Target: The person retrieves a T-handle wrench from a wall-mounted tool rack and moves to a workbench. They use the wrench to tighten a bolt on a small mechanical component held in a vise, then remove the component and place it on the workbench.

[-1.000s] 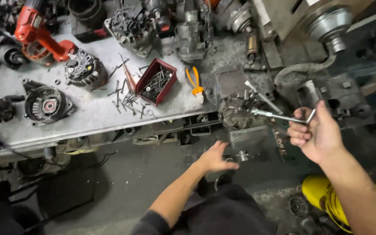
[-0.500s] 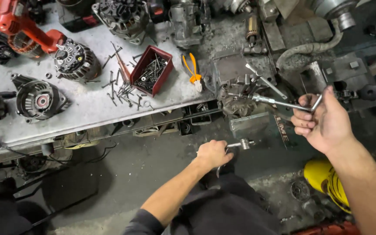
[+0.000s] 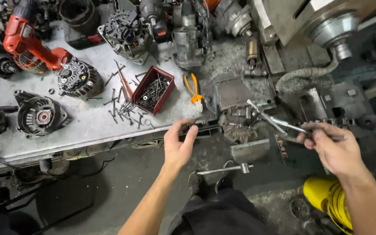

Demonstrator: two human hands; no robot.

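Observation:
My left hand [image 3: 178,143] hovers with fingers apart at the front edge of the grey workbench [image 3: 88,130], holding nothing. Just below it the steel vise handle [image 3: 225,169] sticks out from a grimy bench vise [image 3: 242,130]. My right hand [image 3: 334,148] is closed around a slim shiny wrench [image 3: 286,125] whose far end points left over the vise. My dark trousers and one shoe show at the bottom middle.
On the bench lie a red tray of screws [image 3: 153,89] with loose screws beside it, orange-handled pliers [image 3: 193,89], two alternators [image 3: 80,78] [image 3: 40,115] and a red drill [image 3: 27,41]. A yellow object [image 3: 327,196] sits on the floor at the right.
My left hand has let go of the vise handle and risen to the bench's front edge, fingers spread. My right hand keeps the wrench and has sunk a little.

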